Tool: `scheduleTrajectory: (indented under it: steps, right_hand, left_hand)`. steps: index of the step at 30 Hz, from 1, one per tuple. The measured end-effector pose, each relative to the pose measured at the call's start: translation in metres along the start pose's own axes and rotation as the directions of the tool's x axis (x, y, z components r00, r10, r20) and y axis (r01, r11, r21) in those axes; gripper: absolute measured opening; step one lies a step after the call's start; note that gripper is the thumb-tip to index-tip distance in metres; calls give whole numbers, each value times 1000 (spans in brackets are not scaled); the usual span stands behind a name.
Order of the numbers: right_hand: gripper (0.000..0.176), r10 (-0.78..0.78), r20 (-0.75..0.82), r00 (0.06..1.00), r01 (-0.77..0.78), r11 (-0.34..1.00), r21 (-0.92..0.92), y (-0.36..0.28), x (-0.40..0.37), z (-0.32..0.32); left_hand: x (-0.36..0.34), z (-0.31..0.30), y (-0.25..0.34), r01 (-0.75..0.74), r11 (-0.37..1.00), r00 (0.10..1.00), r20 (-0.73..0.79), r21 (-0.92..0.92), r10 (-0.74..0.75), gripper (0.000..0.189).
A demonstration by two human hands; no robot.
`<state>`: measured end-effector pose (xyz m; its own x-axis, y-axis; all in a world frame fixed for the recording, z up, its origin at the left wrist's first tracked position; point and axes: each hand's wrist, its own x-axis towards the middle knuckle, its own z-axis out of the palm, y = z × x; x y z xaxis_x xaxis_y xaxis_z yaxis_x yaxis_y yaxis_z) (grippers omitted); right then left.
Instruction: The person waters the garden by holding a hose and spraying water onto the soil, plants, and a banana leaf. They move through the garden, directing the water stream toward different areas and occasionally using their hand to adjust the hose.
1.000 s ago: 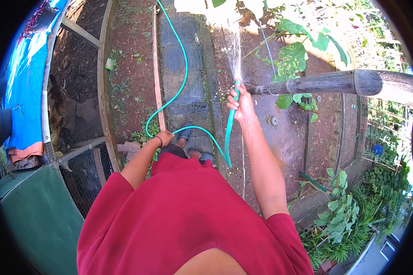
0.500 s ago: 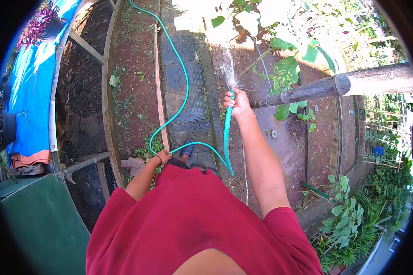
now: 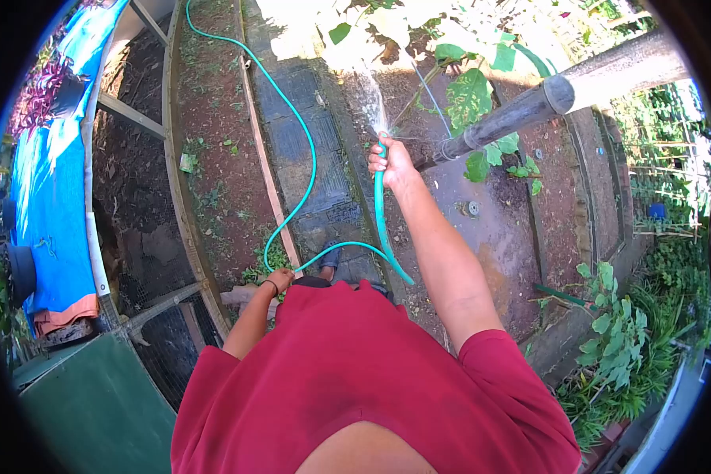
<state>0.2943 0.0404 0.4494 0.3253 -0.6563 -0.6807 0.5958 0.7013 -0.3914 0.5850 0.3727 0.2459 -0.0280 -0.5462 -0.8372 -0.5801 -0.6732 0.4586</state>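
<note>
A green hose (image 3: 381, 213) runs up to my right hand (image 3: 391, 162), which is wrapped round it near its end. Water (image 3: 370, 99) sprays out above my fingers, away from me. Lower left, my left hand (image 3: 280, 278) is closed round another stretch of the same hose, close to my waist. Between the hands the hose sags in a loop, and from my left hand it curves up along the paving (image 3: 292, 142) to the top left.
A thick wooden pole (image 3: 521, 114) slants in from the right, just beyond my right hand. Leafy plants (image 3: 470, 99) hang beside it. At left stand a wood-framed mesh enclosure (image 3: 174, 158) and a blue tarp (image 3: 51, 197). A leafy bush (image 3: 612, 332) grows at lower right.
The view has shifted and tilted slightly, so the paving and pole appear more slanted. Both hands keep their hold on the hose, and the water still sprays.
</note>
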Motion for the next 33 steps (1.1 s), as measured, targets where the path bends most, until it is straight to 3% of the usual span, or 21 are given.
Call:
scheduleTrajectory:
  steps: [1, 5, 7, 15, 17, 23, 28, 31, 33]
  right_hand:
    - [6, -9, 0, 1000, 9, 1000, 12, 0, 0, 0]
    - [6, 10, 34, 999, -12, 998, 56, -3, -2, 2]
    - [6, 17, 17, 1000, -18, 998, 55, 0, -6, 3]
    - [5, -32, 21, 999, 33, 999, -2, 6, -20, -1]
    - [6, -39, 57, 998, 39, 999, 15, 5, -20, -6]
    - [10, 31, 9, 999, -31, 999, -11, 14, -25, -19]
    - [9, -39, 19, 999, 39, 999, 24, 8, -33, -18]
    - [8, -7, 76, 997, 6, 1000, 3, 9, -33, -21]
    - [8, 43, 61, 997, -41, 999, -34, 14, -34, -22]
  left_hand:
    - [0, 1, -3, 6, 997, 1000, 23, -74, -4, 39]
    - [7, 2, -12, 52, 998, 998, -22, -39, -53, 41]
    - [-4, -7, 3, 136, 991, 989, 56, -13, -135, 42]
    - [3, -7, 2, 63, 998, 998, 20, 28, -64, 47]
    - [6, -3, -5, -10, 998, 999, -31, 67, 12, 40]
    - [0, -1, 5, 35, 996, 999, 10, 80, -36, 42]
    - [10, 1, 4, 11, 994, 1000, 12, 111, -12, 40]
    - [25, -3, 15, -38, 999, 993, 115, 1, 37, 42]
    - [9, -17, 76, 151, 939, 979, 176, -310, -99, 47]
